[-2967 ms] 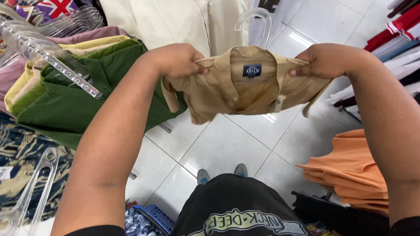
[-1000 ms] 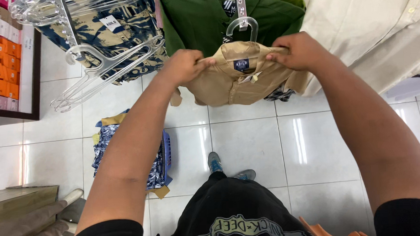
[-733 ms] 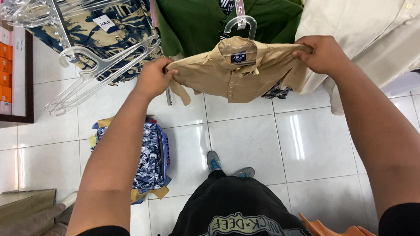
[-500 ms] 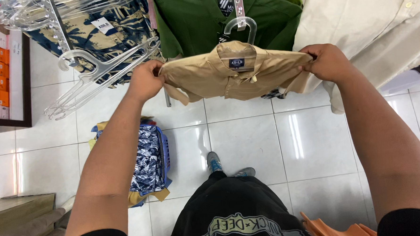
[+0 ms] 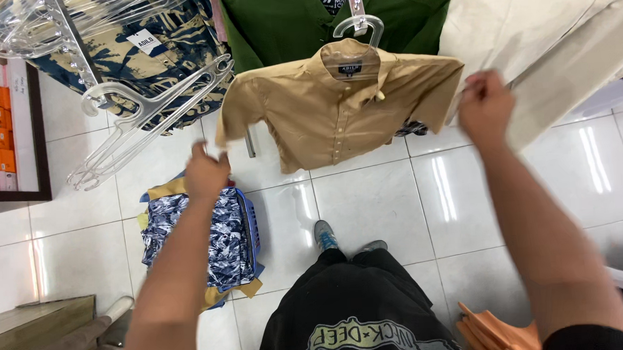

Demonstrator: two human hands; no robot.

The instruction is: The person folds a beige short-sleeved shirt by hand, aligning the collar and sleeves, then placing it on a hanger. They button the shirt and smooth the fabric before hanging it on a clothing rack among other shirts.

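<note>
A tan short-sleeved shirt [image 5: 333, 111] hangs on a clear plastic hanger [image 5: 358, 27] from a rail, in front of a dark green shirt [image 5: 284, 22]. My left hand [image 5: 206, 174] is below the tan shirt's left sleeve, apart from it and holding nothing. My right hand [image 5: 487, 104] is just right of the right sleeve, fingers loosely curled, blurred, with nothing in it. Both hands are off the shirt.
A bunch of empty clear hangers [image 5: 141, 112] hangs at the left beside a navy patterned shirt [image 5: 145, 49]. A blue basket of patterned clothes [image 5: 216, 235] sits on the white tiled floor. A cream garment [image 5: 551, 38] hangs at the right. Orange cloth [image 5: 497, 331] lies bottom right.
Both hands have let go of the tan shirt's shoulders and dropped away. The shirt now hangs free on its hanger, sleeves fallen open.
</note>
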